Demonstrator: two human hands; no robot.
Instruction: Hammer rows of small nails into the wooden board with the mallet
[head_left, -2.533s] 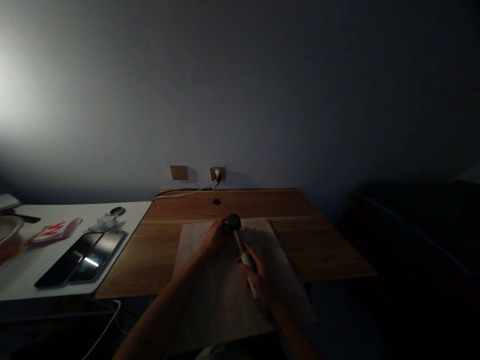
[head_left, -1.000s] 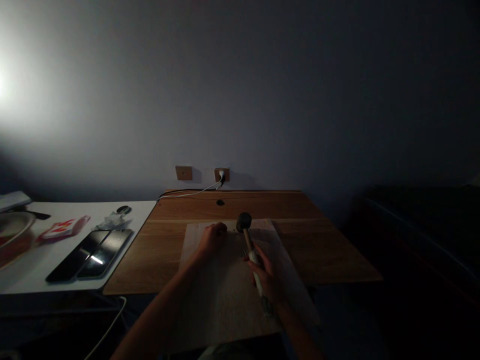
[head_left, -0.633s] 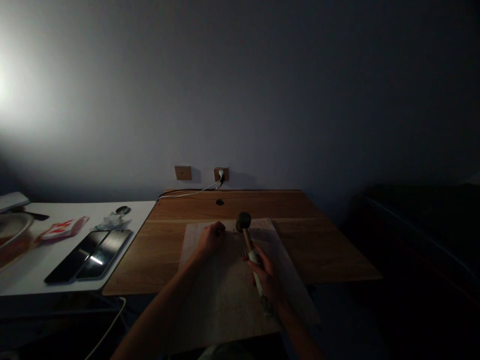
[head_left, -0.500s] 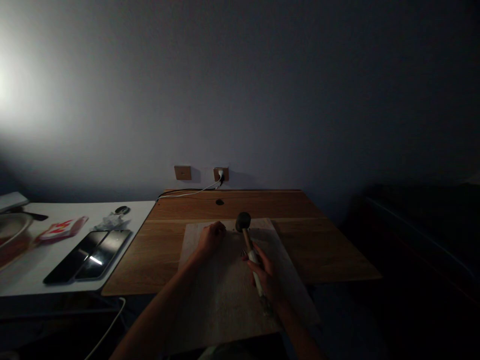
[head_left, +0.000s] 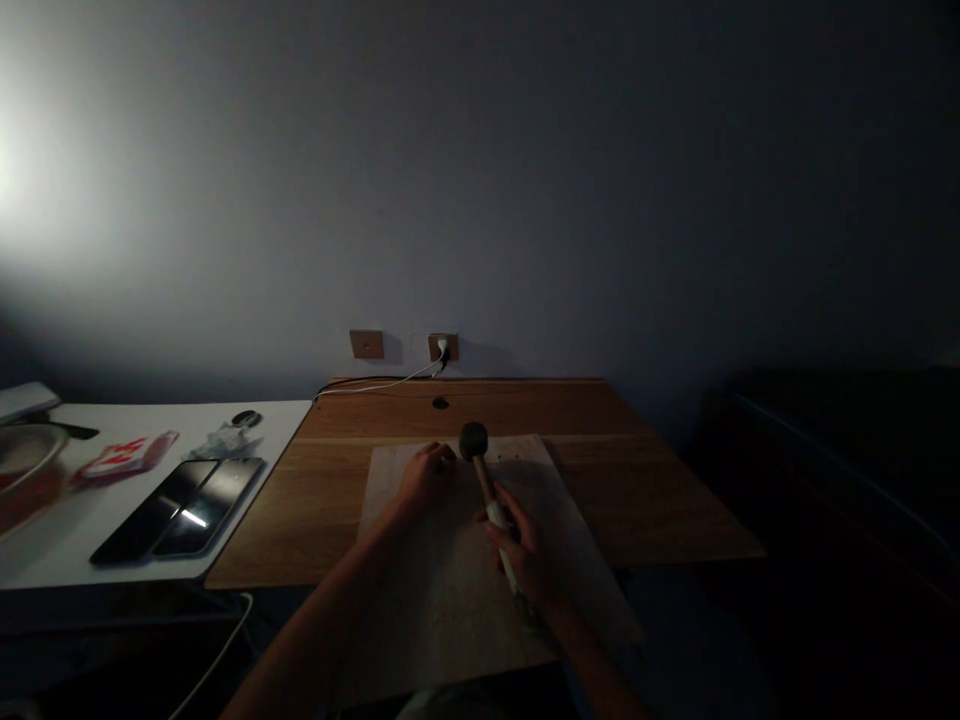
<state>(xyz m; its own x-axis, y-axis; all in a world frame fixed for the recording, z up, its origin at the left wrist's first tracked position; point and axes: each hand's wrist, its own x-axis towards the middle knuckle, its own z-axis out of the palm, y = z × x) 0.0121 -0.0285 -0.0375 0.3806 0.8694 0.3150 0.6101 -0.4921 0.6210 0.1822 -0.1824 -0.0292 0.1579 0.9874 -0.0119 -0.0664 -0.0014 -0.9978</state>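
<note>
**Which way does the mallet (head_left: 491, 500) lie from the hands?**

It is held in the right hand (head_left: 521, 555), and its long axis is angled from lower right to upper left. The dark rubber head (head_left: 473, 441) is carried just to the right of the left hand (head_left: 424, 478), so the head is nearer to that hand's fingers than the handle's lower end is.

**How is each hand closed?**

The handle is wrapped by the right hand's fingers. The left hand is curled, with its knuckles up, over the far part of a pale wooden board (head_left: 427, 620). Whether anything small is pinched there cannot be told in this dim light.

**Is the board touched by the head?**

That cannot be told from this view. The board is seen lying on a wooden desk (head_left: 660, 520), and two smartphones (head_left: 180, 510) are left on a white table (head_left: 277, 425) beside it.
</note>
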